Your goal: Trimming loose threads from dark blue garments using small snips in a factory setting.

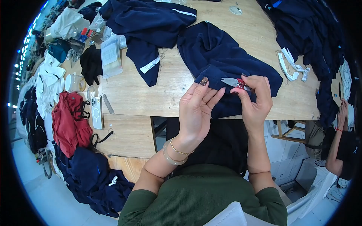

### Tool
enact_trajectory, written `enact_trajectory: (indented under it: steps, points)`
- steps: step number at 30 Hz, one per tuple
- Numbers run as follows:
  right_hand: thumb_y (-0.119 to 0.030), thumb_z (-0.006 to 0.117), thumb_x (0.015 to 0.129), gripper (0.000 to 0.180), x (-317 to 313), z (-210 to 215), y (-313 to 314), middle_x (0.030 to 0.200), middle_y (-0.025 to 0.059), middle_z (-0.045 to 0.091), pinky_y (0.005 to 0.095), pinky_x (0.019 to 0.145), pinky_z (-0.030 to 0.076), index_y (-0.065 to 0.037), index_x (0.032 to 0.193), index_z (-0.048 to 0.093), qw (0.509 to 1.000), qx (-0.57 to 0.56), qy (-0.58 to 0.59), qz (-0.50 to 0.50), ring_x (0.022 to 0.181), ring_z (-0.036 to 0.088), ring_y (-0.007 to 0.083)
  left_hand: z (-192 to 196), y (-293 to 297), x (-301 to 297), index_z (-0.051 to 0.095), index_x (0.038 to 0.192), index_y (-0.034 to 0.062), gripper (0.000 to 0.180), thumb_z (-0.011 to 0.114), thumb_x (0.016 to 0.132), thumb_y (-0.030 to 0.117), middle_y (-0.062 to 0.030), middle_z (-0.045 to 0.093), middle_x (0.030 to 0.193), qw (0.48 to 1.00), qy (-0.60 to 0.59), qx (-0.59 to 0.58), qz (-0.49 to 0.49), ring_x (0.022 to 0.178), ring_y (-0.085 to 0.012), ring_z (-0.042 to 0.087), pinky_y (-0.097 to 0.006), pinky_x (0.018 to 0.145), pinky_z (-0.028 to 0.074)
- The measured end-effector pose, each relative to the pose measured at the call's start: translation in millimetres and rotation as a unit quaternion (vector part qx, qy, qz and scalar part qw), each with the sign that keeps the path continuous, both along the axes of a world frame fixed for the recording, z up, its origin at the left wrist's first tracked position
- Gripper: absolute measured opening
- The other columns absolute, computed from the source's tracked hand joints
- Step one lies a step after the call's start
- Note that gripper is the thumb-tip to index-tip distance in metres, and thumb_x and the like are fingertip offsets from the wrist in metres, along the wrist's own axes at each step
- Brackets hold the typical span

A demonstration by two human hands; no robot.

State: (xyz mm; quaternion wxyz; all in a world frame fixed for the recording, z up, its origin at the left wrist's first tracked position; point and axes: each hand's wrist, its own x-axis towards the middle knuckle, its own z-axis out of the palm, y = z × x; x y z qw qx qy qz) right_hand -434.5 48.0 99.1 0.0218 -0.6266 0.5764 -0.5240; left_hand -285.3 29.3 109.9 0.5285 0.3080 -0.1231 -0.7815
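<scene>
A navy blue garment (241,60) lies bunched on the wooden table in front of me, its near edge drooping over the table's front. My left hand (196,109) pinches a folded edge of it between thumb and fingers, palm turned up. Small thread snips (229,81) with red handles are gripped in my right hand (258,98). Their pointed blades aim left, just over the cloth and close to my left fingertips. Whether the blades touch the fabric or a thread, I cannot tell.
More navy garments (147,22) with white stripes lie at the far side. White strips (292,66) rest to the right. Leftward are a phone (97,113), a metal ruler (108,104), a tape roll (92,91) and a red garment (69,120). Another person's arm (336,147) shows at far right.
</scene>
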Motion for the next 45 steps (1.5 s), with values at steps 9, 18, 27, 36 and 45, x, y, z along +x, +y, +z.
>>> enact_trajectory:
  steps: [9, 18, 27, 36, 45]
  points:
    - [-0.014, 0.083, 0.067, 0.031, 4.9, -1.2, -3.0, 0.086, 0.0095, 0.065, 0.0307, 0.063, 0.043, -0.001, 0.09, 0.066, 0.997, -0.046, 0.059, 0.003, 0.074, 0.056, 0.0248, 3.2, 0.7, -0.5, 0.056, 0.087, 0.0065, 0.014, 0.053, 0.099, 0.013, -0.0008, 0.058, 0.082, 0.999, -0.008, 0.031, -0.017, 0.078, -0.009, 0.062, -0.035, 0.095, 0.055]
    - [-0.01, 0.086, 0.064, 0.049, 6.9, -8.0, 2.4, 0.099, 0.0074, 0.055, 0.0271, 0.072, 0.046, -0.002, 0.106, 0.06, 0.969, 0.053, -0.227, 0.082, 0.086, 0.055, 0.017, 4.9, 0.4, 4.9, 0.058, 0.098, 0.002, 0.013, 0.051, 0.099, 0.012, -0.0079, 0.064, 0.096, 0.999, 0.02, 0.025, -0.016, 0.095, -0.0154, 0.064, -0.037, 0.099, 0.051]
    - [-0.002, 0.062, 0.093, 0.013, 2.1, -10.6, -2.0, 0.094, 0.0003, 0.061, 0.0181, 0.079, 0.045, 0.006, 0.103, 0.064, 0.887, 0.174, -0.395, 0.167, 0.087, 0.055, 0.0043, -40.2, -5.8, 18.2, 0.051, 0.114, -0.0016, 0.03, 0.061, 0.086, -0.002, -0.0121, 0.058, 0.115, 0.882, -0.396, -0.254, 0.029, 0.111, -0.0214, 0.056, -0.033, 0.097, 0.043]
    - [-0.009, 0.075, 0.081, 0.022, -9.9, 21.0, -15.5, 0.09, -0.0014, 0.057, 0.0185, 0.072, 0.039, 0.001, 0.097, 0.064, 0.895, 0.219, -0.324, 0.216, 0.077, 0.045, 0.0056, -30.3, -25.3, 24.7, 0.063, 0.108, -0.0062, 0.023, 0.064, 0.084, -0.01, -0.0084, 0.068, 0.101, 0.898, -0.309, -0.301, -0.084, 0.09, -0.0111, 0.063, -0.022, 0.084, 0.05]
    - [-0.008, 0.072, 0.084, 0.015, -29.1, -1.6, -30.6, 0.09, 0.0018, 0.062, 0.0186, 0.069, 0.043, 0.002, 0.095, 0.07, 0.846, 0.33, -0.36, 0.213, 0.081, 0.055, 0.0052, -46.1, -28.0, 51.1, 0.071, 0.104, -0.003, 0.021, 0.064, 0.095, 0.014, -0.0021, 0.069, 0.089, 0.945, -0.169, -0.189, -0.207, 0.085, -0.0043, 0.059, -0.02, 0.08, 0.048]
